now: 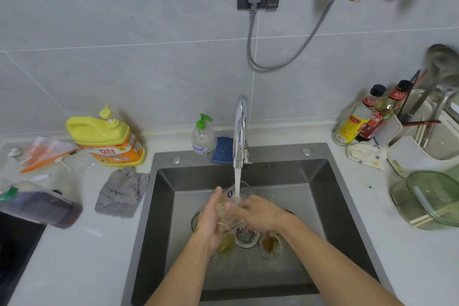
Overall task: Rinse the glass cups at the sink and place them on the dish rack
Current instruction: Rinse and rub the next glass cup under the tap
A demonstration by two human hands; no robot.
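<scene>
A clear glass cup (244, 191) is tilted under the running chrome tap (240, 131), over the middle of the grey steel sink (315, 189). My left hand (210, 216) holds the cup from its left side, fingers pointing up along the glass. My right hand (258, 213) grips it from the right, fingers curled at the rim where the water lands. Two more glass cups (270, 243) with brownish residue sit on the sink floor beside the drain strainer (246, 237); one is partly hidden under my left wrist. The white dish rack (407, 154) stands at the right on the counter.
Left of the sink lie a grey cloth (121, 191), a yellow detergent jug (106, 136) and a dark bottle on its side (42, 204). A soap pump (203, 136) and blue sponge (222, 150) stand behind the sink. Right: sauce bottles (367, 119), green glass bowl (429, 199).
</scene>
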